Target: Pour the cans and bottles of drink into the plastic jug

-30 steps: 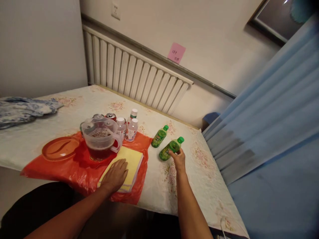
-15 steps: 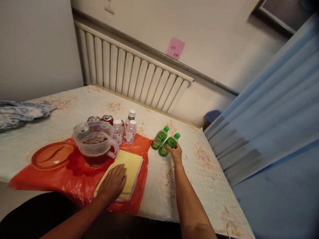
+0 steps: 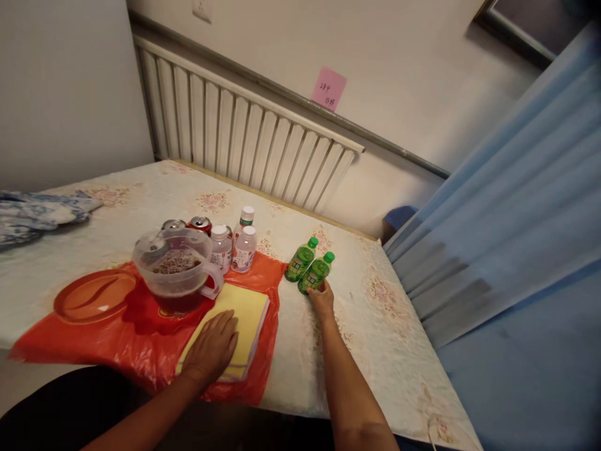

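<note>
My left hand (image 3: pixel 213 344) lies flat on a yellow cloth or paper stack (image 3: pixel 248 307), its fingers stretched out. Two green bottles with green caps stand side by side to the right. My right hand (image 3: pixel 322 298) has its thumb and fingers round the lower part of the right green bottle (image 3: pixel 316 274); the left green bottle (image 3: pixel 300 260) stands just beside it. To the left, a clear jug (image 3: pixel 176 269) with dark liquid and small grains stands on a red scalloped tray (image 3: pixel 138 316). An orange lid (image 3: pixel 94 295) lies left of that tray.
Small white-capped bottles (image 3: pixel 244 250) and cans (image 3: pixel 200 224) are grouped behind the jug. A red plastic bag (image 3: pixel 131 357) lies beneath several things. Patterned cloth (image 3: pixel 42 213) is at the far left. Beyond the flowered table stands a radiator (image 3: pixel 244 138); a blue curtain (image 3: pixel 516 188) hangs at right.
My right hand has slid down from the upper side of the right green bottle to its lower part. That bottle's top has shifted slightly left. My left hand keeps its place on the yellow stack.
</note>
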The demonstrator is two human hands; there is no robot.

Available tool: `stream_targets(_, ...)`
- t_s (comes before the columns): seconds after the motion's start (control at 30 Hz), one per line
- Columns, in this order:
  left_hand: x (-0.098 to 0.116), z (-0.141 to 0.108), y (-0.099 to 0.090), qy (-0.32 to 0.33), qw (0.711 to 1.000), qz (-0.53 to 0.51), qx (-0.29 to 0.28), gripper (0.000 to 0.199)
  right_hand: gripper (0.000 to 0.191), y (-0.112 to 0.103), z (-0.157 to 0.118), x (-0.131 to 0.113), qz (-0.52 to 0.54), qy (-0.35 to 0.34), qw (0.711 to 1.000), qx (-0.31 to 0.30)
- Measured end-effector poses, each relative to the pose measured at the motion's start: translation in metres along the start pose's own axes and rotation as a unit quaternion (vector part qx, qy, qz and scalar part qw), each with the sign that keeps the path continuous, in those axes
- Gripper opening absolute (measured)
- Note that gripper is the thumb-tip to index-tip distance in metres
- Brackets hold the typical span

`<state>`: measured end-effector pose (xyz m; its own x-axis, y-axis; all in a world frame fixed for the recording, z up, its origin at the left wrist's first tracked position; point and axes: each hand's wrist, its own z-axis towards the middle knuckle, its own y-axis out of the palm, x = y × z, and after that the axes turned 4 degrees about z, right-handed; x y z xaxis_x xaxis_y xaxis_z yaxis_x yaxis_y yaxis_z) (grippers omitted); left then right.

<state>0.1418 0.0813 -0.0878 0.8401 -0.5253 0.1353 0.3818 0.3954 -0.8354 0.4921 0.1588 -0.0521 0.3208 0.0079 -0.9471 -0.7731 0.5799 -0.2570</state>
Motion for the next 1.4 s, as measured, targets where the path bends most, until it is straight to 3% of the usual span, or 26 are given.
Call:
stream_targets(0.3,-0.002,-0.001,0.002,0.009,1.000,0.017,0.004,0.032,0.061,0.012,-0.008,0.026,-0.021,0.029,0.999,0.029)
stream_targets(0.77,0.000,0.000,-0.001,-0.010,1.000,-0.017,-0.009,0.031,0.061,0.017,-0.015,0.023,-0.086,0.013,0.994,0.060)
stream_targets(1.4,-0.002,-0.002,0.000,0.002,1.000,0.008,-0.004,0.033,0.057,0.018,-0.017,0.019,-0.093,0.013,0.993,0.077)
